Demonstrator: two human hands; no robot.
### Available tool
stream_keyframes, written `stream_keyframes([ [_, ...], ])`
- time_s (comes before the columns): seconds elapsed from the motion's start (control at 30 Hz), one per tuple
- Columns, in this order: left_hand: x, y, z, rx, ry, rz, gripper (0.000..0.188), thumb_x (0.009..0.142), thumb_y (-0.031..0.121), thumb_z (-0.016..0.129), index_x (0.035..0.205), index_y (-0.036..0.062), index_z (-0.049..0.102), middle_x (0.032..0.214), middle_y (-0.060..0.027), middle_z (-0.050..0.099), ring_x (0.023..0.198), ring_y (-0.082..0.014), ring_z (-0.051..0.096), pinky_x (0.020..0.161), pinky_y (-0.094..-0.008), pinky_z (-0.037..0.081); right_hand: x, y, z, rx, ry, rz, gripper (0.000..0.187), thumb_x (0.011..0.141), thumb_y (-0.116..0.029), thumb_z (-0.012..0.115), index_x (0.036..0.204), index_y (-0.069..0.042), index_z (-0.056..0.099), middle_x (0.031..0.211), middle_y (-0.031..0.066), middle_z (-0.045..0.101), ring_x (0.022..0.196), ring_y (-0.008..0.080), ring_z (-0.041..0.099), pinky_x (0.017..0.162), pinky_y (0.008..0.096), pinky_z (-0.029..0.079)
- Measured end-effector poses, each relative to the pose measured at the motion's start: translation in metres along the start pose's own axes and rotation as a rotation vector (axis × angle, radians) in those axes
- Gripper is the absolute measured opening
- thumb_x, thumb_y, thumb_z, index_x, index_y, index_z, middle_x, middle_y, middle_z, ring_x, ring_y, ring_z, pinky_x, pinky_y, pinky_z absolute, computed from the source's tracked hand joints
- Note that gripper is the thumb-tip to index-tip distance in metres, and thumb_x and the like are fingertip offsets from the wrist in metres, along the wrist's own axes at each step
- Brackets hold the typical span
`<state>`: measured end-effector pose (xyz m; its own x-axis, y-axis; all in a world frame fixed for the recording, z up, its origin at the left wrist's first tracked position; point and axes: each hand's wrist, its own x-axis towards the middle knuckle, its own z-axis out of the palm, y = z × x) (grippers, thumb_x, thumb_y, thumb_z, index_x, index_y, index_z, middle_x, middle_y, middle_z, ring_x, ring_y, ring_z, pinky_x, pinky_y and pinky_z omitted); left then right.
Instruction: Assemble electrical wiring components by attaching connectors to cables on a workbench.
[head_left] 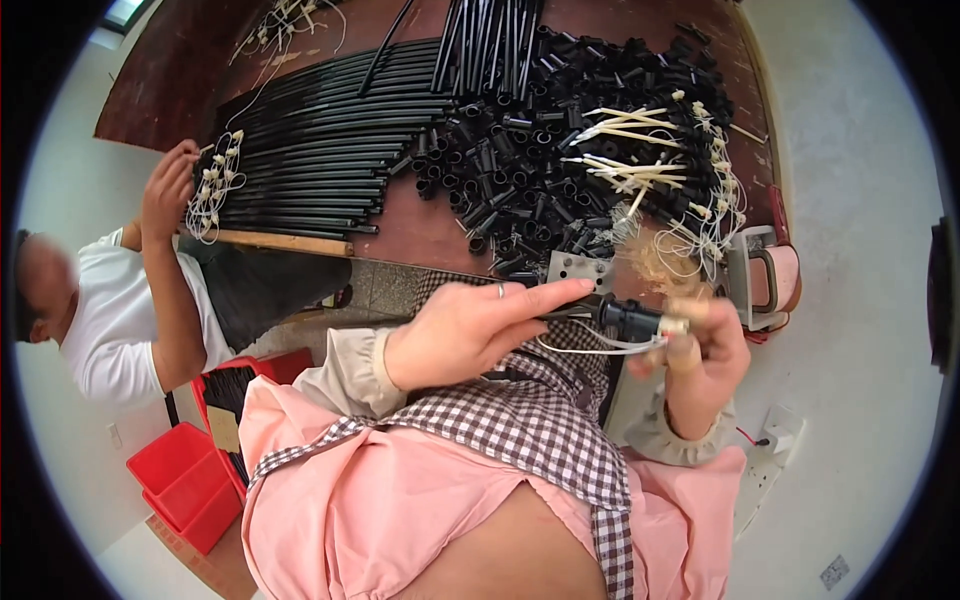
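In front of my apron my left hand grips a black cylindrical fitting, its index finger stretched along the top toward a metal block. My right hand, a little blurred, pinches a small cream connector at the fitting's right end. Thin white wires run from the connector back under the fitting toward my left hand. Just beyond my left fingertips is the metal block with holes, at the table's edge. What lies inside my left palm is hidden.
Black short tubes are heaped on the brown table. Long black rods lie left of them; cream sticks and wired connectors lie right. A co-worker handles wired connectors at left. Red bins stand lower left.
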<state>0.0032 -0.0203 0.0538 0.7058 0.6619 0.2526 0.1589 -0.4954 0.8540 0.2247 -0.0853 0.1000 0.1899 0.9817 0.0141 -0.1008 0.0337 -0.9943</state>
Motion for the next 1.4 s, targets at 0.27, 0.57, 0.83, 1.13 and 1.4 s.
stream_keyframes([
  [0.27, 0.003, 0.012, -0.004, 0.246, -0.210, -0.055, 0.048, 0.078, 0.013, 0.068, 0.124, 0.0077, 0.055, 0.074, -0.0092, 0.054, 0.063, -0.0252, 0.058, 0.056, -0.0315, 0.046, -0.004, 0.044, 0.002, 0.255, -0.217, 0.283, 0.016, 0.088, -0.005, 0.060, 0.100, 0.002, 0.051, 0.078, 0.0085, 0.062, 0.065, 0.0141, 0.063, 0.054, 0.0248, 0.052],
  [0.57, -0.028, -0.031, 0.016, -0.294, -0.291, -0.230, 0.022, 0.082, 0.020, 0.065, 0.097, 0.0043, 0.059, 0.079, -0.0125, 0.058, 0.071, -0.0301, 0.059, 0.061, -0.0364, 0.047, 0.004, 0.024, -0.015, -0.389, -0.390, -0.205, 0.010, 0.090, -0.008, 0.056, 0.089, 0.002, 0.056, 0.076, 0.0089, 0.064, 0.058, 0.0106, 0.061, 0.051, 0.0227, 0.049],
  [0.83, -0.060, -0.050, 0.079, -0.552, -0.265, -0.461, 0.023, 0.094, 0.022, 0.053, 0.086, 0.0014, 0.055, 0.071, -0.0017, 0.054, 0.058, -0.0131, 0.049, 0.054, -0.0279, 0.042, 0.019, 0.027, -0.003, -0.252, -0.355, -0.096, 0.014, 0.090, -0.012, 0.058, 0.090, 0.002, 0.058, 0.078, 0.0109, 0.065, 0.064, 0.0095, 0.062, 0.058, 0.0230, 0.050],
  [1.13, -0.049, -0.045, 0.016, -0.913, 0.084, -0.611, 0.019, 0.095, 0.016, 0.050, 0.084, 0.0020, 0.055, 0.065, -0.0020, 0.052, 0.051, -0.0050, 0.043, 0.045, -0.0184, 0.031, -0.001, 0.099, 0.032, -0.452, -0.807, 0.339, 0.032, 0.086, -0.025, 0.063, 0.108, -0.002, 0.059, 0.079, 0.0098, 0.065, 0.068, 0.0169, 0.063, 0.062, 0.0290, 0.049],
  [1.4, 0.014, 0.014, -0.033, -0.837, 0.179, -0.437, 0.022, 0.096, 0.016, 0.044, 0.091, -0.0004, 0.058, 0.069, -0.0031, 0.055, 0.057, -0.0086, 0.048, 0.051, -0.0208, 0.037, -0.031, 0.159, 0.124, -0.077, -1.113, 0.083, 0.037, 0.089, -0.031, 0.057, 0.111, -0.002, 0.057, 0.083, 0.0158, 0.063, 0.077, 0.0295, 0.063, 0.072, 0.0369, 0.048],
])
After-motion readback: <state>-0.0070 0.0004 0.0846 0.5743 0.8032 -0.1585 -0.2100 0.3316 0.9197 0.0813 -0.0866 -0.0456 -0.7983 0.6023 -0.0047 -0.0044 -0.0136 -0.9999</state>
